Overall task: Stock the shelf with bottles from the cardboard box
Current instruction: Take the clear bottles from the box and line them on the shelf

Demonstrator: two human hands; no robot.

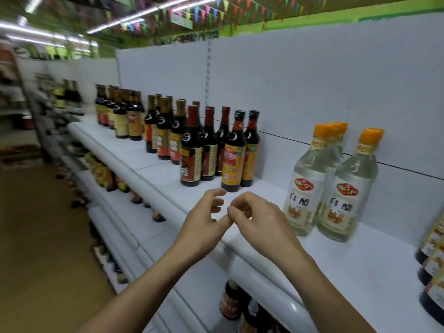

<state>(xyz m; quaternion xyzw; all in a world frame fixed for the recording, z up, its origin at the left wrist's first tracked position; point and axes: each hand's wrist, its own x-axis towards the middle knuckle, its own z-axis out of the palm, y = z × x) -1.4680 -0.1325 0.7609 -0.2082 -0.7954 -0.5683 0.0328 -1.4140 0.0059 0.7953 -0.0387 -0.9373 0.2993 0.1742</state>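
The left hand's fingers (pixel 217 193) are loosely bent and spread a little, with nothing between them. The right hand's fingers (pixel 243 200) are curled in closer, and its thumb and forefinger meet the tip of the left thumb just below the middle of the frame. No bottle is in either grasp. The left hand (pixel 204 224) and right hand (pixel 262 224) hover together over the front edge of the white top shelf (pixel 360 258), with both bare forearms rising from the bottom of the frame.

Just above the hands a dark bottle with an orange label (pixel 234 152) stands upright on the shelf at the front of a group. More dark bottles (pixel 192 145) run in rows toward the left. At the right stand clear bottles with orange caps (pixel 346 188), upright and close together. At the right edge, labelled dark bottles (pixel 433 263) are partly cut off. Under the shelf, lower tiers hold more bottles (pixel 230 301), blurred. Coloured bunting (pixel 204 10) hangs along the top.
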